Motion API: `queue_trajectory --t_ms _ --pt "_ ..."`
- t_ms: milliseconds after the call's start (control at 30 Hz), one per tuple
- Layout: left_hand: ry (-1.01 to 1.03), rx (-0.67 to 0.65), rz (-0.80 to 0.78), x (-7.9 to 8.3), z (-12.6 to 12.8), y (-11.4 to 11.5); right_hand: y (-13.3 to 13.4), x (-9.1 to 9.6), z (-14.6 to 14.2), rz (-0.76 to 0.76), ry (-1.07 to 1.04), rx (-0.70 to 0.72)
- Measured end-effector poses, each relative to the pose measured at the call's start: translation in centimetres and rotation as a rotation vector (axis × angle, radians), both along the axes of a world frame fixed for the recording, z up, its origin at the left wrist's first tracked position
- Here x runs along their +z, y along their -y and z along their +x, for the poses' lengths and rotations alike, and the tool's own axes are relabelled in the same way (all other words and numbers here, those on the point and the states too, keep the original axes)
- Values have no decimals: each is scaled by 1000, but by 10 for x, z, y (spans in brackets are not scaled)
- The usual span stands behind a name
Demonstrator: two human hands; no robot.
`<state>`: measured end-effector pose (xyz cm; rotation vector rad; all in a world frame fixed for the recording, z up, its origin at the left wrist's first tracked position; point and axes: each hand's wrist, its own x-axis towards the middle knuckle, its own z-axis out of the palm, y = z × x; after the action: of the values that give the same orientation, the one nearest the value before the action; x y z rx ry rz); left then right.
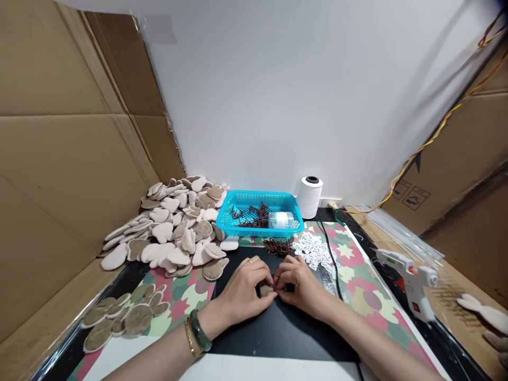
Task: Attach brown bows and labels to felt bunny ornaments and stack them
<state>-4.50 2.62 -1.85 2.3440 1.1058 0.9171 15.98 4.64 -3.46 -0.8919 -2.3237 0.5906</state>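
My left hand and my right hand meet over a black mat. Between them is a small brown fabric piece, mostly covered by my fingers. The left fingers and thumb are closed around its near side. My right fingertips pinch at its right edge; whether they hold anything else is hidden. Just beyond the hands lie a heap of dark brown twig-like bits and a pile of small white cut-out shapes.
A blue basket holds brown bits and a clear container. Beside it stands a white thread spool. Cream and brown padded pieces pile up at left, with flat brown ones nearer. A glue gun lies at right.
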Motion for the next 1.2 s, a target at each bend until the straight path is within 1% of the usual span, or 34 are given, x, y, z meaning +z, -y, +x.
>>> queue_trajectory --t_ms 67,133,233,333,400,500,800,933,1100,1200 --pt "-9 6 -17 -4 0 -3 0 -1 0 -11 -13 2" --pt "-30 7 4 -7 -1 -3 0 -2 0 -22 -31 2" --pt "-81 -12 114 -9 -7 -3 0 -2 1 -33 -45 8" --pt "-96 -102 216 -7 -15 -4 0 -1 2 -44 -34 17" --pt "-113 -174 235 -5 -19 -5 -1 -1 3 -48 -30 22" --pt "-169 -212 240 -4 -22 -8 -1 -1 5 -41 -25 27" --pt "-169 -196 263 -8 -22 -8 2 -7 8 6 -68 -1" --pt "-235 -173 305 -7 -21 -8 2 -7 8 0 -55 -3" --pt "-306 -121 336 -4 -20 -6 1 -6 6 -16 -52 -4" --pt "-346 -71 315 1 -14 -5 -1 -5 4 -24 -52 -4"
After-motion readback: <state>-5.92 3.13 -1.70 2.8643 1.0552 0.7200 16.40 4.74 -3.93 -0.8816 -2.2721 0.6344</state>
